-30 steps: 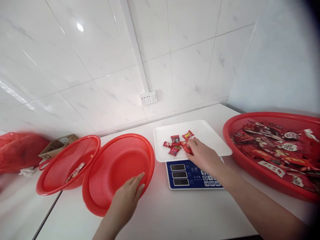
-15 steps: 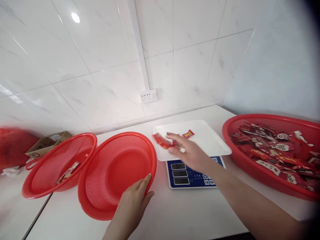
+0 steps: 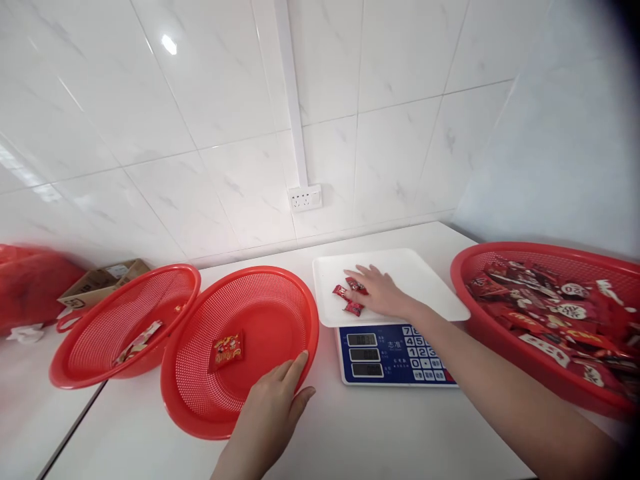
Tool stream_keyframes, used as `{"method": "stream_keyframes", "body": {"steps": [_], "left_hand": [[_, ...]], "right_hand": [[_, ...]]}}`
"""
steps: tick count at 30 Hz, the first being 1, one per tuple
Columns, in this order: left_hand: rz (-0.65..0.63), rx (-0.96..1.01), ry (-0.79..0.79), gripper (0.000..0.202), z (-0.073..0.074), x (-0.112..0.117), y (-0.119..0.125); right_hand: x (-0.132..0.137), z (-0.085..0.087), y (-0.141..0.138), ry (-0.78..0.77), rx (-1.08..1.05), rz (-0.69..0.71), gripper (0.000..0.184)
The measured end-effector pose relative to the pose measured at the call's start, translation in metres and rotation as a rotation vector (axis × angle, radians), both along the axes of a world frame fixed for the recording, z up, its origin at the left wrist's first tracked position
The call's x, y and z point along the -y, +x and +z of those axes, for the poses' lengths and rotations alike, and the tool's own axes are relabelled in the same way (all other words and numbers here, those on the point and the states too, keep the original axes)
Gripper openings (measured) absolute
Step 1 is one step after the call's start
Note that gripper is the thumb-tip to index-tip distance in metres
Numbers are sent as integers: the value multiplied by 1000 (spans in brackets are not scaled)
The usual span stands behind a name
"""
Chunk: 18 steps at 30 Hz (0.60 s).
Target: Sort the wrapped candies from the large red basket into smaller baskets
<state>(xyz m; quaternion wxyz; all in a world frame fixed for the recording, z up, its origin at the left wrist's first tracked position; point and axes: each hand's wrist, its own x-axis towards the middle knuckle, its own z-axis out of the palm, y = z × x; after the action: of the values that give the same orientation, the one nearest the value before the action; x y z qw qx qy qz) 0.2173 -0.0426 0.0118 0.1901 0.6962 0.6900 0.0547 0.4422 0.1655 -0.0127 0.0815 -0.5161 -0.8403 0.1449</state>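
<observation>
While the left hand (image 3: 273,408) is resting over the rim of the round red plastic basket (image 3: 265,327) (can't tell if it's gripping), the right hand (image 3: 379,294) is lying, fingers spread, over small glossy red-wrapped candies (image 3: 354,309) at its nine o'clock on the white tray (image 3: 420,277). Looks like a pickup step; next move's calling for curling fingers.

I see a white worktop (image 3: 350,433) across the lower frame, a dark seam (image 3: 73,430) cutting its lower left. Right of centre sits a blue-fronted scale (image 3: 393,360); the large basket (image 3: 540,247) stands at the right edge. Left of centre are the middle basket (image 3: 265,317) and left basket (image 3: 150,300); at far left, a cardboard box (image 3: 80,297), crumpled white paper (image 3: 25,332) and red bag (image 3: 37,287).
</observation>
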Motion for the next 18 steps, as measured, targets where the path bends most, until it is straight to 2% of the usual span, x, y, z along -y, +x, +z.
{"method": "stream_keyframes", "body": {"steps": [4, 9, 12, 14, 18], "left_hand": [[1, -5, -3, 48, 0, 2, 1], [-7, 1, 2, 49, 0, 3, 1], [-16, 7, 15, 49, -1, 3, 1], [-28, 8, 25, 49, -1, 4, 0], [-57, -2, 32, 49, 0, 4, -1]], "right_hand": [[15, -2, -16, 114, 7, 236, 63], [9, -2, -14, 260, 24, 297, 40], [1, -3, -8, 288, 23, 249, 37], [-3, -4, -7, 259, -38, 166, 35], [-2, 6, -24, 105, -352, -58, 35]]}}
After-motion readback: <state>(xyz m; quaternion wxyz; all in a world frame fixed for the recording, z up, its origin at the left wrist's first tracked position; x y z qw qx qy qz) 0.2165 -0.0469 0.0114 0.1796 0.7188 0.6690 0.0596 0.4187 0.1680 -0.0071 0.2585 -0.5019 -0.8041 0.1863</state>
